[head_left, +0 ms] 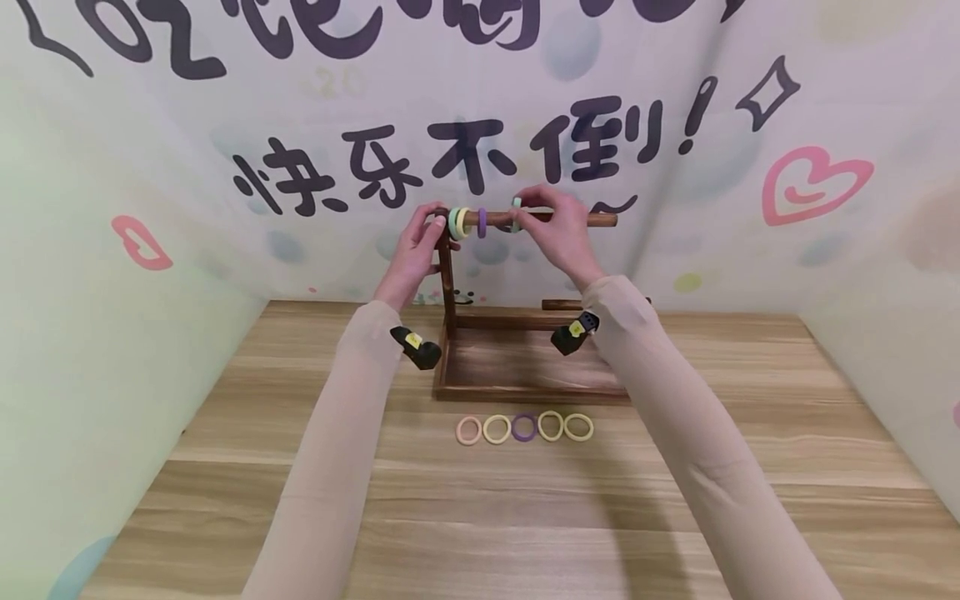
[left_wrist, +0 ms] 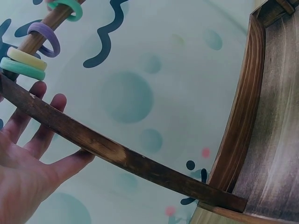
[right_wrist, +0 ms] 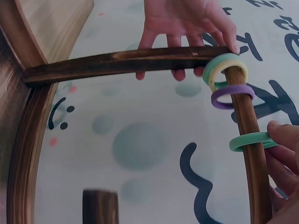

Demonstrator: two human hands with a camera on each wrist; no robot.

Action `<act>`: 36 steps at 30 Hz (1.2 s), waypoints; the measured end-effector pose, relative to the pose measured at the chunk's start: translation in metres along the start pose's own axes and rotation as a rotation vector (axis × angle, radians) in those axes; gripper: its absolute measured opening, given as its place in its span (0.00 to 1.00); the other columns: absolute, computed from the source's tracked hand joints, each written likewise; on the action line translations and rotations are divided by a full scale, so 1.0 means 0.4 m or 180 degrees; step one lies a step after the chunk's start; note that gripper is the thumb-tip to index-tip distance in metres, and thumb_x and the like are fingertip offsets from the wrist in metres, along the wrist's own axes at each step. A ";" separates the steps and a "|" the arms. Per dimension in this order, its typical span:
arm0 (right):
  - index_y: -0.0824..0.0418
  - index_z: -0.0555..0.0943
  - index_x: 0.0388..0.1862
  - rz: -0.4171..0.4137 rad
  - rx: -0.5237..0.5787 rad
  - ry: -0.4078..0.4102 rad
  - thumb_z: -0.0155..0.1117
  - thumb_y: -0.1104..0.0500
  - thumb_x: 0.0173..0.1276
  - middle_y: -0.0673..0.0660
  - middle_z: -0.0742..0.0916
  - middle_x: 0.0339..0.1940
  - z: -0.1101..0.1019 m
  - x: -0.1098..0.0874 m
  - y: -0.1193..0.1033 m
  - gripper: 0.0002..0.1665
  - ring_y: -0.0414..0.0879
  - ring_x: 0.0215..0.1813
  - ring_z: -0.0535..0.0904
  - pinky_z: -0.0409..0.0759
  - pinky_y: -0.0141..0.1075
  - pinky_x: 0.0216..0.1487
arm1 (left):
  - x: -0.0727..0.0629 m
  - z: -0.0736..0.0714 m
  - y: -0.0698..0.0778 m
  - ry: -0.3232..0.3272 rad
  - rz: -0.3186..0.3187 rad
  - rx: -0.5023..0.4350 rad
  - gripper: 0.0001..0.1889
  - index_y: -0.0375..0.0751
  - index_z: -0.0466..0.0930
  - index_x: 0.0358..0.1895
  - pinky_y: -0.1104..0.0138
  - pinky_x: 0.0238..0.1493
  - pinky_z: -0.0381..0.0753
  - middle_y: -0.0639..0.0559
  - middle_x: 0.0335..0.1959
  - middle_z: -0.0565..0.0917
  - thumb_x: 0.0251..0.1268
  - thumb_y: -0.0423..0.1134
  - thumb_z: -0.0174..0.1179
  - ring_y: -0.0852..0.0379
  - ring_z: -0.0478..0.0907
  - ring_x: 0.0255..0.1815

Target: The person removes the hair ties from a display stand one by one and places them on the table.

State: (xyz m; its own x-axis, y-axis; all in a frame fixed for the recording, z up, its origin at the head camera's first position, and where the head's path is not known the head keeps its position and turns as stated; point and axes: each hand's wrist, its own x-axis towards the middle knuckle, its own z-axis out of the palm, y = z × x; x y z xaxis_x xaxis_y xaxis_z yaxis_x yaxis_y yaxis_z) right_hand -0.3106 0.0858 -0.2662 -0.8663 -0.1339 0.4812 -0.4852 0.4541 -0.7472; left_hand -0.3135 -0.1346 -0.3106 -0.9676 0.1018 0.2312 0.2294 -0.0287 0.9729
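Our sleeved forearms point(head_left: 330, 433) extend over the worktop point(head_left: 487, 517). Our right hand point(head_left: 558, 225) has its fingers clamped on a green ring point(right_wrist: 250, 139), which encircles the horizontal bar point(right_wrist: 259, 186), apart from the purple ring point(head_left: 482, 222). Our left hand point(head_left: 412, 250) holds the upright point(left_wrist: 107, 149), fingers spread behind it. We judge the step in hand as sliding the green ring along the bar; direction cannot be told. Next, we should keep it square to the bar to prevent binding.
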 end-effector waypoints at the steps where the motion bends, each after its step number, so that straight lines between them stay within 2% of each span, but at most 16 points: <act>1: 0.65 0.82 0.49 -0.0008 -0.0007 0.0040 0.66 0.60 0.67 0.58 0.85 0.46 -0.004 0.000 0.003 0.14 0.46 0.48 0.82 0.78 0.34 0.50 | 0.000 0.001 -0.001 0.0002 -0.0002 0.0000 0.17 0.48 0.65 0.65 0.44 0.47 0.76 0.44 0.50 0.78 0.78 0.44 0.44 0.51 0.78 0.44; 8: 0.65 0.82 0.47 -0.0026 -0.0032 0.0132 0.66 0.60 0.67 0.59 0.85 0.44 -0.037 -0.009 0.015 0.13 0.49 0.46 0.82 0.79 0.34 0.48 | 0.002 0.001 -0.003 -0.0005 -0.0008 -0.0004 0.17 0.49 0.65 0.65 0.42 0.50 0.74 0.45 0.50 0.78 0.78 0.45 0.44 0.50 0.78 0.45; 19: 0.66 0.82 0.46 -0.0058 -0.0053 0.0246 0.67 0.61 0.66 0.60 0.85 0.42 -0.083 -0.018 0.048 0.12 0.47 0.45 0.81 0.79 0.34 0.50 | 0.001 0.001 -0.006 0.0007 -0.0018 -0.0011 0.16 0.50 0.66 0.64 0.45 0.46 0.75 0.45 0.50 0.78 0.78 0.45 0.44 0.51 0.78 0.44; 24: 0.66 0.82 0.47 -0.0025 -0.0097 0.0325 0.67 0.60 0.66 0.60 0.85 0.41 -0.104 -0.023 0.066 0.14 0.46 0.42 0.81 0.79 0.30 0.46 | 0.003 0.000 -0.006 0.0012 -0.0011 0.0002 0.16 0.49 0.66 0.64 0.47 0.46 0.76 0.44 0.51 0.78 0.78 0.45 0.44 0.52 0.78 0.43; 28: 0.68 0.82 0.46 -0.0023 0.0028 0.0401 0.67 0.61 0.66 0.61 0.85 0.40 -0.120 -0.026 0.080 0.13 0.42 0.40 0.80 0.77 0.28 0.43 | 0.003 0.001 -0.004 0.0005 -0.0004 0.0002 0.16 0.49 0.66 0.64 0.46 0.46 0.76 0.44 0.51 0.78 0.78 0.45 0.45 0.52 0.78 0.43; 32: 0.69 0.82 0.45 -0.0014 0.0125 0.0456 0.67 0.62 0.66 0.58 0.85 0.39 -0.137 -0.029 0.094 0.13 0.39 0.39 0.79 0.75 0.29 0.44 | 0.000 0.002 -0.003 -0.0002 -0.0015 -0.0006 0.17 0.48 0.65 0.65 0.45 0.47 0.75 0.46 0.48 0.78 0.78 0.45 0.45 0.53 0.78 0.43; 36: 0.69 0.82 0.45 0.0039 0.0061 0.0536 0.67 0.61 0.66 0.54 0.84 0.37 -0.157 -0.033 0.109 0.13 0.39 0.38 0.77 0.71 0.30 0.44 | -0.001 0.002 -0.003 -0.0011 -0.0020 -0.0020 0.18 0.48 0.65 0.66 0.44 0.48 0.75 0.49 0.46 0.79 0.78 0.45 0.45 0.52 0.78 0.43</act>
State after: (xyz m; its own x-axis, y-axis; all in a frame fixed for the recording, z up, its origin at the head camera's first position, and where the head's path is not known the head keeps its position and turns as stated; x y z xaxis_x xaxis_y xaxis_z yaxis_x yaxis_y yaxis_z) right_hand -0.3128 0.1628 -0.2764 -0.8408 0.0217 0.5409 -0.4784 0.4378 -0.7613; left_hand -0.3132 -0.1338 -0.3118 -0.9686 0.1055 0.2249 0.2225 -0.0343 0.9743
